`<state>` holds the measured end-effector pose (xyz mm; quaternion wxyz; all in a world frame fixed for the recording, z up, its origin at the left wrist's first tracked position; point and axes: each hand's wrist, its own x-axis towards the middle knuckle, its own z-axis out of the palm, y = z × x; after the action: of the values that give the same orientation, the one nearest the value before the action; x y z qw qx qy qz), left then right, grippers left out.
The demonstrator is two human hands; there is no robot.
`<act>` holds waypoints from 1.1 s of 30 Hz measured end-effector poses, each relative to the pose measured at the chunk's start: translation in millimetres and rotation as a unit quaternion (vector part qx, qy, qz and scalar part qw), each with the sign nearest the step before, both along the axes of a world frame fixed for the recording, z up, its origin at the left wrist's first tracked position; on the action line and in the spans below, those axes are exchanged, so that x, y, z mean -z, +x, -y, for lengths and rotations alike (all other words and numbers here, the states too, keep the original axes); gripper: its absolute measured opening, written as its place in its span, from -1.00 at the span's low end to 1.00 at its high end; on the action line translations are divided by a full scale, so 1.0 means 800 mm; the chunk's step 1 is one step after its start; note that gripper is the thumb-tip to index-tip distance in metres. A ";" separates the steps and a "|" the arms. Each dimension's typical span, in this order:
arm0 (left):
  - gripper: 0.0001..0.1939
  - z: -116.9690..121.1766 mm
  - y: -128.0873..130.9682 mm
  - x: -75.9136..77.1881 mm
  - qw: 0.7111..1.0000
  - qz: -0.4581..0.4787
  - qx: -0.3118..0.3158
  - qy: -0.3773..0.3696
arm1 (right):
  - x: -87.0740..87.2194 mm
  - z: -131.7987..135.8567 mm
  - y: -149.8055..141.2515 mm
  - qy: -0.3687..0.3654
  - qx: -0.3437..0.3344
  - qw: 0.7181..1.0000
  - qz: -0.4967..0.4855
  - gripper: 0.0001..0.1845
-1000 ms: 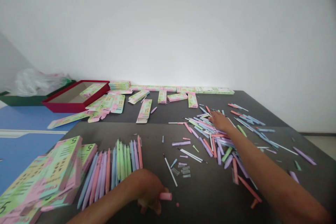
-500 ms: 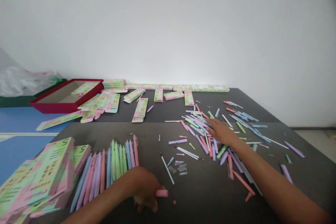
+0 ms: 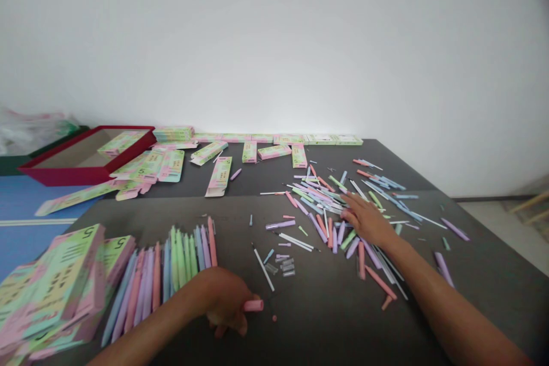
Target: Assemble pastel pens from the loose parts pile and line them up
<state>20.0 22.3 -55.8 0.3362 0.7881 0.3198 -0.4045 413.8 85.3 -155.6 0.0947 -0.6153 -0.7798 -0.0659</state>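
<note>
1. Left hand [image 3: 227, 300]: closed, fingers curled, pinching a pink pen part [image 3: 254, 305] that sticks out past the fingertips toward the right. Keep the pinch firm and square on the barrel, since so little of the part sits in your fingers that it can easily twist or slip
2. Right hand [image 3: 364, 223]: open, fingers spread and resting on the loose pastel pen parts [image 3: 319, 206], with nothing visibly gripped. Lift one piece at a time with your fingertips, as the pieces lie crossed and pressing down can shift the pile
3. Just beside your left hand: a small pink bead [image 3: 274, 318] on the dark table [image 3: 343, 331]. Mind your knuckles, as it is small enough to knock away
4. Left of that hand, a row of pastel pens [image 3: 184, 257] lies side by side, next to a stack of printed pen boxes [image 3: 55, 280]. Between your hands sit small clear parts [image 3: 285, 267]
5. Further back: flat printed cartons [image 3: 219, 176] and a red tray [image 3: 64, 176] holding one carton
6. Hard to see: your left palm and fingers hide how far the pink part goes into your grip, and your right palm hides the pens beneath it. The pink part's exact type is unclear, and the stack's lower boxes are cut off at the frame's edge
</note>
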 end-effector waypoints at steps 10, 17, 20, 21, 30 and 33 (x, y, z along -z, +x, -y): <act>-0.74 -0.002 -0.002 0.007 1.000 0.013 -0.006 -0.005 | -0.006 0.006 -0.008 -0.026 -0.001 1.000 -0.002 -0.49; -0.74 0.001 0.001 -0.005 1.000 0.011 -0.010 0.017 | -0.006 0.007 -0.013 -0.045 -0.007 0.999 0.003 -0.49; -0.71 0.001 0.003 -0.010 1.000 -0.008 -0.004 0.007 | -0.006 0.006 0.005 -0.039 -0.029 0.999 -0.015 -0.48; -0.70 0.001 0.004 -0.010 1.000 -0.014 -0.004 0.004 | -0.006 0.006 0.012 -0.036 -0.032 0.999 -0.021 -0.47; -0.74 0.003 0.003 -0.011 1.000 0.006 -0.016 0.022 | -0.003 0.018 0.024 -0.016 0.058 0.998 -0.014 -0.43; -0.74 0.003 0.004 -0.013 1.000 0.001 -0.014 0.019 | 0.001 0.013 0.029 -0.026 0.063 0.997 -0.032 -0.45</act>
<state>23.4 19.7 -45.6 0.3276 0.7900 0.3382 -0.3927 437.3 75.0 -156.7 0.0994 -0.6670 -0.7377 -0.0314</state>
